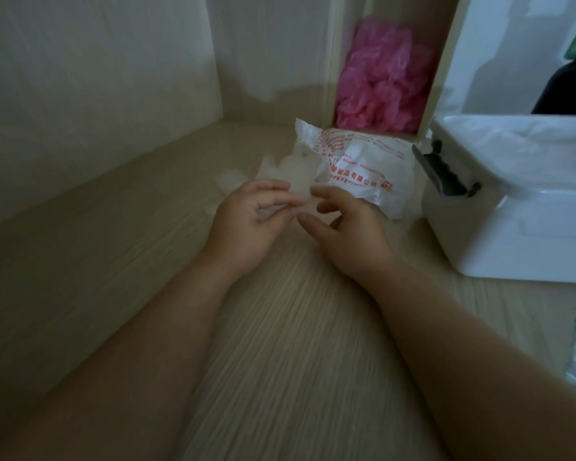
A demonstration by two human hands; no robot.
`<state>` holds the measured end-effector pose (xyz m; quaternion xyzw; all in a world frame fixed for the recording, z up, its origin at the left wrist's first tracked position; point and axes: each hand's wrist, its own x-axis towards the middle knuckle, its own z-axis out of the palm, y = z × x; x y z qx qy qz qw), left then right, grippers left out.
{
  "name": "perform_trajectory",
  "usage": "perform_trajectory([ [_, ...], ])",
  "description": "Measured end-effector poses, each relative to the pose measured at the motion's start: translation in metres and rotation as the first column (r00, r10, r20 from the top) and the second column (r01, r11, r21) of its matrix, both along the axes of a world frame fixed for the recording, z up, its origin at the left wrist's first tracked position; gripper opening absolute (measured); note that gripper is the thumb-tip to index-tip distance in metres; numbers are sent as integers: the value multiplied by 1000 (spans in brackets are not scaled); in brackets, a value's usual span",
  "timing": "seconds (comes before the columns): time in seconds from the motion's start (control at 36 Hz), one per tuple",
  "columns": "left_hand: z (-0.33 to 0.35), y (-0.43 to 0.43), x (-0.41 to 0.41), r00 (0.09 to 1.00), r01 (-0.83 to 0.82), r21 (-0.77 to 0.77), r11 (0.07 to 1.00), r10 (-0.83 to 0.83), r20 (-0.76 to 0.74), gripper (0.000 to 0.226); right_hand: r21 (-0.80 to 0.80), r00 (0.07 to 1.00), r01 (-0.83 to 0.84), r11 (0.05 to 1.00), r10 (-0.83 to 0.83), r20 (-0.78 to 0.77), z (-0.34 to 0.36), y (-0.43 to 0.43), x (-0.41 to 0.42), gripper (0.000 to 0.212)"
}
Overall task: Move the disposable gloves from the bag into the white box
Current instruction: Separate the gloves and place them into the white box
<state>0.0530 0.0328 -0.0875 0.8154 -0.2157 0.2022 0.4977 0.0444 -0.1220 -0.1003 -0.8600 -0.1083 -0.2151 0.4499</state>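
Pinching gloves (280, 173) with left grip (250, 217), probably to peel one loose. Right grip (346, 227) half-curled alongside, hold unclear. Spilled on surface (280, 327) from bag (356, 161). Box (529, 227) open nearby, right.

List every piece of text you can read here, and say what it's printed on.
"制品有限公司": red print on the bag, likely the end of a company name.
The bag's other red lines and the small red mark at its right: too blurred to read.
White box: no text visible.
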Motion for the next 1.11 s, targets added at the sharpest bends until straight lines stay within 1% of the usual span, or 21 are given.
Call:
perform_trajectory([
  [0.06, 2, 0, -1, 998, 39, -40, 998, -40, -40, 28, -10, 1000, -11, 1000, 12, 17, 1, 0, 0, 33],
  [0.14, 2, -4, -6, 985, 125, -139, 982, -140, -104, 28, -29, 996, -62, 998, 64, 60, 2, 3, 1, 16],
  [0.22, 0, -6, -7, 972, 167, -167, 972, -191, -138, 33, 13, 999, -47, 999, 46, 27, 2, 3, 3, 12],
  [0.31, 0, -4, -3, 977, 101, -184, 978, -132, -168, 30, 67, 994, -73, 995, 78, -73, 2, 1, 3, 32],
  [0.33, -1, -4, 0, 978, 75, -186, 980, -109, -180, 31, 48, 992, -105, 993, 108, -70, 2, 2, 3, 31],
  [0.39, -1, -5, 2, 976, 54, -182, 982, -90, -197, 31, -37, 989, -150, 988, 150, -5, 0, 6, 3, 10],
  [0.42, -2, -7, 1, 977, 47, -187, 981, -84, -195, 29, -48, 991, -129, 990, 131, 20, -1, 7, 3, 12],
  [0.47, 0, -11, 1, 979, 11, -232, 973, -57, -196, 24, 31, 998, -66, 997, 66, 1, 2, 8, 2, 24],
  [0.53, 5, -14, 1, 965, -28, -347, 938, -66, -255, 21, 222, 995, 19, 975, 4, -103, 11, 4, 1, 26],
  [0.56, 6, -13, 3, 950, -40, -408, 912, -92, -298, 23, 360, 983, 52, 931, 15, -181, 14, 2, 2, 24],
  [0.58, 7, -13, 4, 936, -46, -454, 890, -120, -331, 27, 514, 966, 74, 854, 68, -251, 18, 1, 2, 20],
  [0.64, 6, -10, 6, 921, -38, -440, 897, -140, -363, 31, 760, 925, 93, 644, 226, -305, 24, 1, 3, 16],
  [0.69, 2, -9, 3, 936, -4, -293, 956, -99, -337, 33, 891, 885, 81, 447, 379, -270, 27, 3, 2, 14],
  [0.72, 0, -8, 2, 949, 15, -204, 979, -78, -304, 36, 923, 866, 72, 379, 435, -246, 27, 4, 1, 14],
  [0.75, -1, -8, 1, 964, 26, -125, 992, -58, -260, 37, 938, 847, 58, 341, 481, -227, 28, 4, -1, 14],
  [0.81, -1, -8, -2, 985, 37, -32, 999, -42, -167, 37, 940, 814, 42, 340, 533, -229, 29, 4, -2, 18],
  [0.89, 1, -7, -3, 996, 12, 8, 1000, -11, -85, 44, 914, 801, 75, 399, 521, -293, 28, 6, -3, 22],
  [0.97, 3, -6, -6, 996, -23, -46, 999, 18, -88, 14, 900, 820, 126, 418, 466, -332, 26, 7, -2, 23],
  [1.03, 5, -5, -7, 994, -60, -81, 995, 51, -100, 5, 892, 842, 152, 426, 416, -343, 25, 9, -1, 18],
  [1.06, 5, -4, -7, 993, -81, -95, 992, 72, -95, 8, 883, 861, 171, 438, 369, -350, 24, 9, 0, 14],
  [1.11, 7, -3, -7, 991, -115, -111, 987, 106, -83, 13, 831, 903, 212, 514, 222, -368, 21, 10, 0, 20],
])
